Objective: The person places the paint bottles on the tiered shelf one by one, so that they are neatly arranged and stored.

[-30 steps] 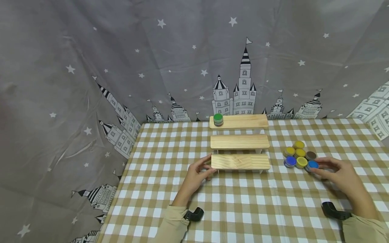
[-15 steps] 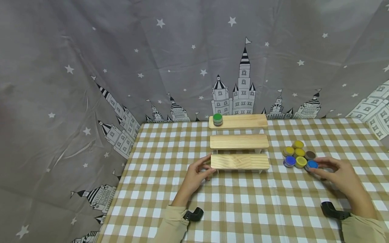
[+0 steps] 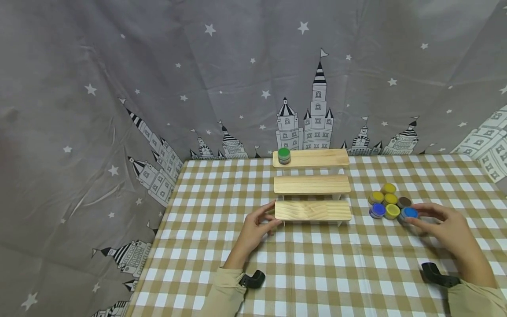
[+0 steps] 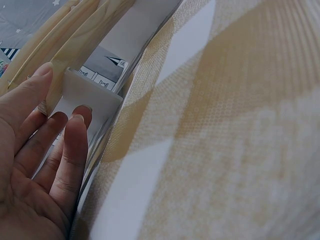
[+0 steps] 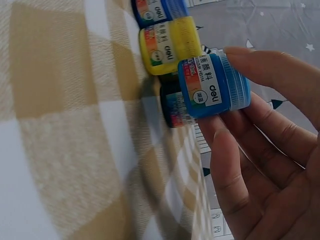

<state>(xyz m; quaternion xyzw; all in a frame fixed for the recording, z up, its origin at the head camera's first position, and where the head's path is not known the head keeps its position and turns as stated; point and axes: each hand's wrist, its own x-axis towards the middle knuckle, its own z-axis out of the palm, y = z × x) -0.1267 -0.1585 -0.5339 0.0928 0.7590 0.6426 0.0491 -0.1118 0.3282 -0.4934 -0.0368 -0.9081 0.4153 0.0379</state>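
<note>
- Far left and across the back, you had a grey curtain [image 3: 229, 61] printed with white stars and castles.
- Your left hand [image 3: 254, 226] was at the left end of the front wooden board [image 3: 313, 210], pinching it between thumb and forefinger.
- Behind it, a middle board [image 3: 312, 184] and a back board [image 3: 321, 157] rose like steps.
- A green-lidded jar [image 3: 284, 156] stood upright at the back board's left end.
- Right of the boards, on the checked tablecloth [image 3: 317, 268], clustered a violet-blue jar [image 3: 377, 211], four yellow jars [image 3: 391, 199] and a brown-lidded jar [image 3: 404, 202].
- At the cluster's near right corner was the bright blue jar [image 5: 202, 85], its base seemingly clear of the cloth.
- Your right hand [image 3: 447, 226], farthest right, grasped that jar between thumb and fingertips.
</note>
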